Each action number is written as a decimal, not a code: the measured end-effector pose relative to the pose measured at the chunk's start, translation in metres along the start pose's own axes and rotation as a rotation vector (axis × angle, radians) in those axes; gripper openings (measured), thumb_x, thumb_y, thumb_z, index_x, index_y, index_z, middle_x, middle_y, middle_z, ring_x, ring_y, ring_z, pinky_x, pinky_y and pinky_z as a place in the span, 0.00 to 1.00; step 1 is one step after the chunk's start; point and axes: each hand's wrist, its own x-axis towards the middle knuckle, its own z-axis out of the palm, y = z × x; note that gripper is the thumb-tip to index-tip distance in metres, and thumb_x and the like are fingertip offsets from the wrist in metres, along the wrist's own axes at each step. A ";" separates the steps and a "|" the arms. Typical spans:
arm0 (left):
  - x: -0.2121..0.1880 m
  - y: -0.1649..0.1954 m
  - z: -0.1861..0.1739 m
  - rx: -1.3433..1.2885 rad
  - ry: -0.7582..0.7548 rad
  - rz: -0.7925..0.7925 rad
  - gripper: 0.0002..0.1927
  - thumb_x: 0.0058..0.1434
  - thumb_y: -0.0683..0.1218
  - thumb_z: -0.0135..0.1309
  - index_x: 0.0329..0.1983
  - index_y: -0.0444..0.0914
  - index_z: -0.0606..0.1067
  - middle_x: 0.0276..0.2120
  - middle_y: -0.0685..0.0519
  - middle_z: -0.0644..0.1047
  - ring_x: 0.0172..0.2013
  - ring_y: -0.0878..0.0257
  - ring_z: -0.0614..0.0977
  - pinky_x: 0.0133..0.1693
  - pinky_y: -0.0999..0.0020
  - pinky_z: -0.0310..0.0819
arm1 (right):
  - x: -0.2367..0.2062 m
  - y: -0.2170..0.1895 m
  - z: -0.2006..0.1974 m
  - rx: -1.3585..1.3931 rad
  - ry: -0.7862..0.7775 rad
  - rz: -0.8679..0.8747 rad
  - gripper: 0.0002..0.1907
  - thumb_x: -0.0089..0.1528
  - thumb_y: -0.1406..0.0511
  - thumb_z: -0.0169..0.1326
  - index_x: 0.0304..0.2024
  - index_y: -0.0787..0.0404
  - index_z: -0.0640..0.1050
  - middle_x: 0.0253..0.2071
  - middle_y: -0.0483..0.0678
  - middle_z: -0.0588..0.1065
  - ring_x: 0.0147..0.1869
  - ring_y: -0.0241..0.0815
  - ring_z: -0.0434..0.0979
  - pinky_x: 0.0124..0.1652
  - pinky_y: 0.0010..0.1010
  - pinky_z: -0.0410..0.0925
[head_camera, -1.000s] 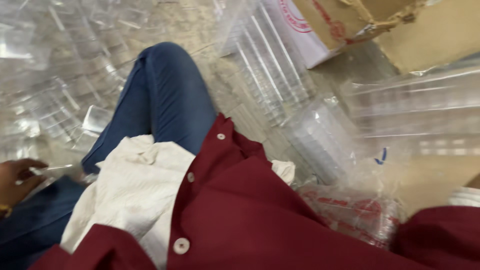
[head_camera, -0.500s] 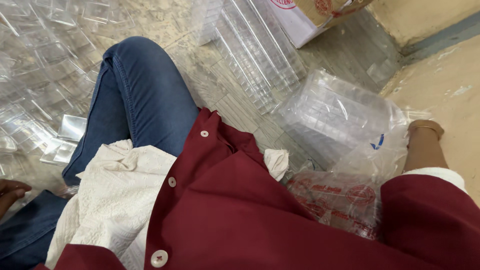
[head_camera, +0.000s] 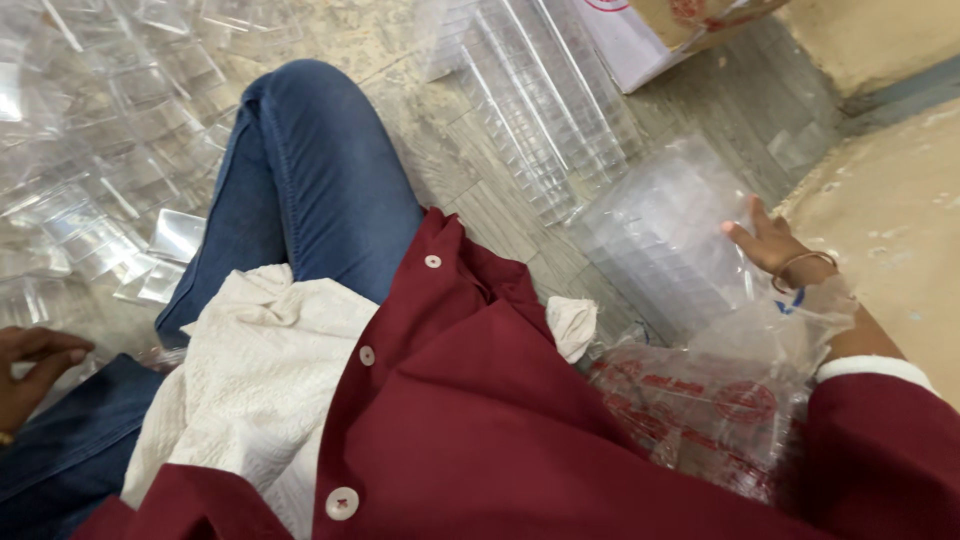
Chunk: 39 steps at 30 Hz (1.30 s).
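Right hand at right of frame, fingers spread loosely on a bagged stack of clear plastic trays, seemingly to steady it; left hand at lower left edge, curled, holding nothing visible, near loose trays scattered upper left.

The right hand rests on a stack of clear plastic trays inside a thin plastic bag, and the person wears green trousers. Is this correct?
Not quite: in the head view the trousers are blue denim, not green. The rest holds: the right hand rests on the stack of clear plastic trays inside the thin plastic bag.
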 end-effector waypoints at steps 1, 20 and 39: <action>0.001 -0.001 0.000 0.048 0.017 0.042 0.09 0.66 0.45 0.58 0.42 0.35 0.83 0.33 0.45 0.84 0.34 0.58 0.86 0.46 0.63 0.78 | 0.003 0.002 -0.001 0.018 0.013 0.014 0.58 0.58 0.32 0.38 0.80 0.50 0.38 0.76 0.72 0.44 0.82 0.66 0.37 0.75 0.52 0.43; 0.004 0.067 -0.028 0.529 0.079 0.089 0.10 0.63 0.55 0.57 0.34 0.47 0.83 0.34 0.57 0.83 0.39 0.57 0.84 0.65 0.42 0.60 | -0.054 -0.259 -0.032 0.249 0.153 -1.015 0.26 0.66 0.56 0.53 0.66 0.56 0.72 0.66 0.53 0.73 0.66 0.48 0.74 0.58 0.40 0.69; -0.002 0.053 -0.029 0.283 0.774 0.279 0.22 0.57 0.52 0.62 0.53 0.42 0.75 0.50 0.52 0.75 0.50 0.50 0.80 0.59 0.33 0.57 | -0.147 -0.578 0.188 0.524 -0.270 -1.325 0.10 0.64 0.62 0.59 0.38 0.63 0.80 0.24 0.48 0.78 0.27 0.35 0.76 0.30 0.28 0.69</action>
